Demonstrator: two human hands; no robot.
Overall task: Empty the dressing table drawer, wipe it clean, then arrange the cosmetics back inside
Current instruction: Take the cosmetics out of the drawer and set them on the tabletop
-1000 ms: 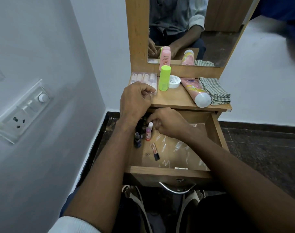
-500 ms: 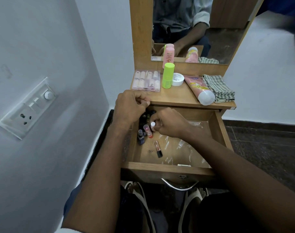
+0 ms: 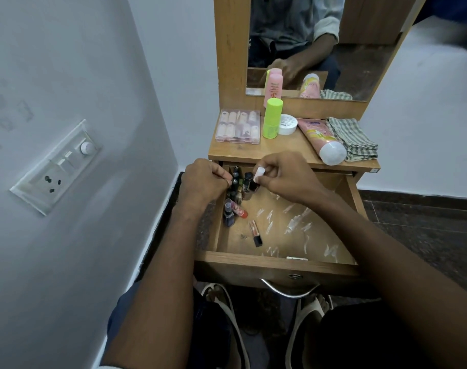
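Note:
The wooden drawer (image 3: 277, 265) stands pulled out, lined with clear plastic. Several small dark bottles (image 3: 240, 182) cluster in its back left corner. In front of them stand a dark nail polish bottle (image 3: 229, 215) and a pink tube with a red end (image 3: 239, 210), which lies tilted. A lip gloss (image 3: 255, 233) lies flat on the drawer floor. My left hand (image 3: 203, 182) is curled, its fingertips against the dark bottles. My right hand (image 3: 285, 177) pinches a small white cap (image 3: 259, 173) above the back of the drawer.
On the tabletop (image 3: 280, 153) are a clear box of nail pieces (image 3: 238, 127), a green bottle (image 3: 272, 118), a white jar (image 3: 288, 124), a pink tube (image 3: 320, 139), a checked cloth (image 3: 352, 138) and a pink bottle (image 3: 274, 87) by the mirror. A wall with a switchboard (image 3: 57, 166) runs close on the left.
My right hand has risen from the pink tube with the white cap in its fingers. The pink tube now leans in the drawer. My left hand dropped from the tabletop edge to the dark bottles.

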